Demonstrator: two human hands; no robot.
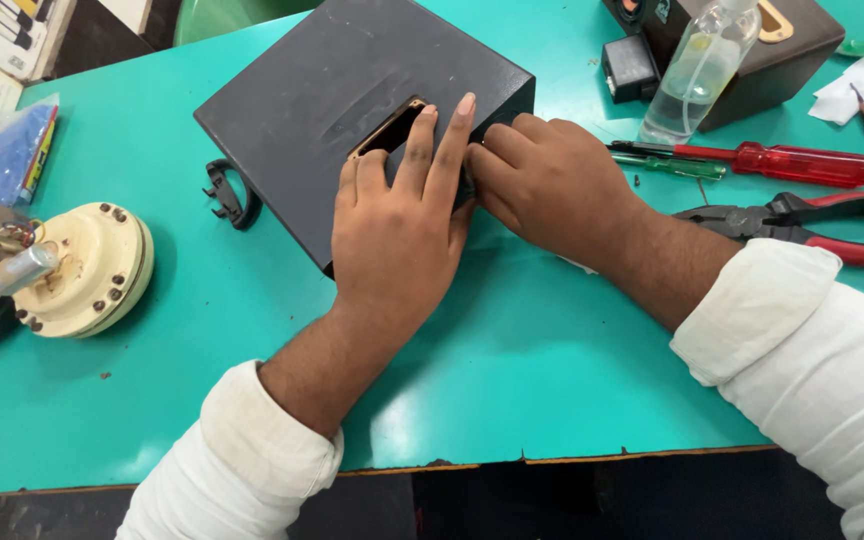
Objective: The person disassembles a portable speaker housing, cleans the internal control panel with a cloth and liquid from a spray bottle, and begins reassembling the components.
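left hand [397, 235] flat on the black box [342, 95], fingers together & stretched out, tips at the edge of a rectangular cutout [389, 130] w/ a tan-brown rim. palm pressing down, not clamped round anything. right hand [542, 180] curled in just beside it at the box's right near corner, fingertips tucked under the left fingers — can't tell if it's pinching smth or just pushing.

box sits mid-table on the green table [512, 340], turned at an angle. looks like a rigid shell w/ a matte, slightly scuffed skin, sharp edges, flat faces. prob fairly light for its bulk & hollow, judging by the cutout; won't flex. best grip seems the side walls or the cutout rim, top face prob slides under a flat palm.

left: cream round motor housing [82, 270] w/ screws, black plastic clip [227, 195] touching the box. right: red screwdriver [782, 163], red-handled pliers [812, 225], clear bottle [697, 70], dark wooden box [752, 45] far right.
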